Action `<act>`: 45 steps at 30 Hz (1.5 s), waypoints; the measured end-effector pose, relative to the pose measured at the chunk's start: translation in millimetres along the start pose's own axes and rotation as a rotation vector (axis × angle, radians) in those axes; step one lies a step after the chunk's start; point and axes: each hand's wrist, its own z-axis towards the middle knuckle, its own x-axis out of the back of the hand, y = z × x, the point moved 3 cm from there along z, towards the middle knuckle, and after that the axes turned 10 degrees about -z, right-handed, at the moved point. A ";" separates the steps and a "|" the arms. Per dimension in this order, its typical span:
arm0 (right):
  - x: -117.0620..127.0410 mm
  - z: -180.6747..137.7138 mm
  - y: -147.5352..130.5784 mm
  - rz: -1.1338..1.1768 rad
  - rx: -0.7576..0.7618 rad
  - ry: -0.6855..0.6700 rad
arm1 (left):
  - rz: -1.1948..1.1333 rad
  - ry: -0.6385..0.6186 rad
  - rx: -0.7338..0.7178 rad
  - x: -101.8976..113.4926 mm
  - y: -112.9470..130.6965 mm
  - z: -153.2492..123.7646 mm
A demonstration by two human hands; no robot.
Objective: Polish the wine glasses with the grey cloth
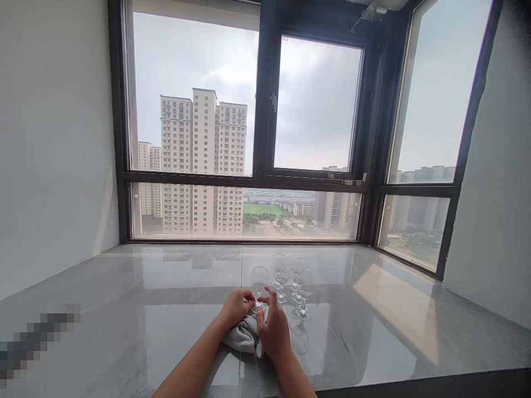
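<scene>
A clear stemmed wine glass (260, 278) stands upright on the glossy ledge, right in front of my hands. My left hand (236, 308) is closed, its fingertips at the glass's lower stem and foot. On the other side, my right hand (274, 326) has its index finger and thumb apart beside the stem; whether they touch it is hard to see. A crumpled grey cloth (241, 337) lies under and between the hands, its right edge partly hidden by my right hand. Several more stemmed glasses, one of them the nearest glass (306, 284), stand grouped just to the right.
The shiny grey tiled ledge (174, 331) carries strong reflections. Dark-framed windows (244, 179) rise behind it, with tall buildings outside. A white wall (53, 143) bounds the left side. The ledge's front edge (431, 377) shows at lower right. A pixelated dark patch covers the lower left.
</scene>
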 end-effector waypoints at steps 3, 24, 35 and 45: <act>3.0 -0.5 -3.3 -0.021 0.034 0.014 | -0.008 0.003 0.008 0.0 -0.9 0.1; -10.8 -6.2 -9.6 -0.304 0.052 -0.237 | 0.149 0.329 0.123 25.9 1.2 0.9; -3.3 -9.6 -7.8 -0.519 -0.101 -0.095 | 0.171 0.309 0.110 25.5 -0.5 0.7; 4.0 -19.2 -7.2 -0.489 -0.120 -0.056 | 0.173 0.307 0.102 23.3 -4.6 3.7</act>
